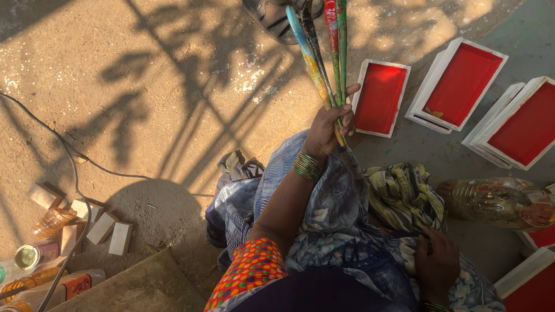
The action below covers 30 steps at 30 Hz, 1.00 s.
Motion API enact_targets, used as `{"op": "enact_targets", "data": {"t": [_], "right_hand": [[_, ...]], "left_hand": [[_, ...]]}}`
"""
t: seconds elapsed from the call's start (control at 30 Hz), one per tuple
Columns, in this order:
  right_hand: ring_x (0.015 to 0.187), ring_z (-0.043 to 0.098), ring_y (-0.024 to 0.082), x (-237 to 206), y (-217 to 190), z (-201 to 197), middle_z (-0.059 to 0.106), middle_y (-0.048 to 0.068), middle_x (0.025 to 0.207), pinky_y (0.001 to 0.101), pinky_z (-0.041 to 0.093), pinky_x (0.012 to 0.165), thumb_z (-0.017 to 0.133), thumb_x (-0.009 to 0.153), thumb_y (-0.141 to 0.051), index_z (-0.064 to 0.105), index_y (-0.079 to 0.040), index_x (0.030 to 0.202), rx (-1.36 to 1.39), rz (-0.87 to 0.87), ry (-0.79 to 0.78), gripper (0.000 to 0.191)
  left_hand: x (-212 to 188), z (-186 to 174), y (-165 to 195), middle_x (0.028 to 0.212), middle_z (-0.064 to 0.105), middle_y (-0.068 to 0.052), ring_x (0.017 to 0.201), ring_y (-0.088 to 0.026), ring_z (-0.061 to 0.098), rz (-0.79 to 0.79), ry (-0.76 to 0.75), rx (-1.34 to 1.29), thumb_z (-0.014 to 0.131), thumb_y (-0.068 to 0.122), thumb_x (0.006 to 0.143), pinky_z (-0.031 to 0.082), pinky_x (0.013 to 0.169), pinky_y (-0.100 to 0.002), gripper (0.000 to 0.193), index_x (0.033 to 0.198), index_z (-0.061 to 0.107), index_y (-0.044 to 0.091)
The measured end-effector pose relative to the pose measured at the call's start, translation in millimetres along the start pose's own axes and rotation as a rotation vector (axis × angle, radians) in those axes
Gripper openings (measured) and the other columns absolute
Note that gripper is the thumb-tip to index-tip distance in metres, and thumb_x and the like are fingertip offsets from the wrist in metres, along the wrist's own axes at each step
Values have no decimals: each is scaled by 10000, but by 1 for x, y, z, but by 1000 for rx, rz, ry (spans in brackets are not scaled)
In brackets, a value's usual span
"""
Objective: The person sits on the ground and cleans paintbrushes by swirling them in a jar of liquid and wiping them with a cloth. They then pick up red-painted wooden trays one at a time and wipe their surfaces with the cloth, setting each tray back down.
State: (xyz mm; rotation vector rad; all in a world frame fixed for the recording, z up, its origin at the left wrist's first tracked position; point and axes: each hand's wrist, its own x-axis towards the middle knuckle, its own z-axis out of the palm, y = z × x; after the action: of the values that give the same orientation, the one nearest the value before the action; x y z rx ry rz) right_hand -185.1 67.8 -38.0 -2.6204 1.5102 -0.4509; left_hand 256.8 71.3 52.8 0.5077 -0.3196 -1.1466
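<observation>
My right hand (pixel 436 263) rests on my lap cloth (pixel 335 225), fingers curled, grip unclear. Beyond the cloth, my left hand (pixel 326 130) clutches a bundle of paint-stained brushes (pixel 324 46). Right of brushes: red-painted white trays (pixel 380 98). Plastic bottle (pixel 497 202) lies nearer, right of cloth.

I sit outdoors on sandy ground (pixel 144 75), sunlit and crossed by leafy branch shadows. To the right of that ground lies a grey cement floor (pixel 439 156) carrying white trays with red insides (pixel 462 81). On the ground's left edge a dark cable (pixel 75 167) runs down past small wooden blocks (pixel 110 231), plastic bottles (pixel 52 222) and a round tin (pixel 29 256), beside a flat stone slab (pixel 144 289).
</observation>
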Motion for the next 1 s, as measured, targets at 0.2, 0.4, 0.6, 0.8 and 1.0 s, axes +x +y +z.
{"op": "enact_targets", "data": {"t": [0.2,0.4,0.6,0.8,1.0], "right_hand": [[1129,668,261,0,0,-1,722,61,1204,421,562,991,718,1005,-260,751,-153,1222,-16,-5,-6,244],[1121,669,266,2,-3,-4,717,64,1186,426,557,1003,717,1000,-263,742,-145,1220,4,-22,-11,251],[1140,669,280,4,-10,-9,719,67,1189,430,555,987,709,1001,-251,739,-138,1217,49,-24,-4,245],[1096,671,277,2,-10,-9,718,78,1166,436,555,986,709,1017,-237,739,-127,1197,57,-17,-4,212],[1341,529,334,3,14,-10,602,137,1385,517,484,1144,769,1013,-168,692,-89,1252,84,64,140,264]], "left_hand": [[-1,-1,2,656,506,25,520,-84,484,-18,-27,-26,547,109,1005,486,568,-273,607,1582,381,18],[-2,1,2,654,506,23,517,-78,486,-10,30,16,537,112,1018,497,571,-275,561,1558,416,16],[0,-4,0,656,517,21,509,-69,484,18,47,5,544,139,1047,497,552,-268,525,1544,434,11],[4,-6,-1,676,587,-7,484,-69,494,61,102,34,533,224,1075,507,510,-266,508,1517,440,-9],[4,-8,-2,710,606,-7,505,-69,512,53,81,32,537,201,1078,510,514,-268,508,1519,439,-33]]}}
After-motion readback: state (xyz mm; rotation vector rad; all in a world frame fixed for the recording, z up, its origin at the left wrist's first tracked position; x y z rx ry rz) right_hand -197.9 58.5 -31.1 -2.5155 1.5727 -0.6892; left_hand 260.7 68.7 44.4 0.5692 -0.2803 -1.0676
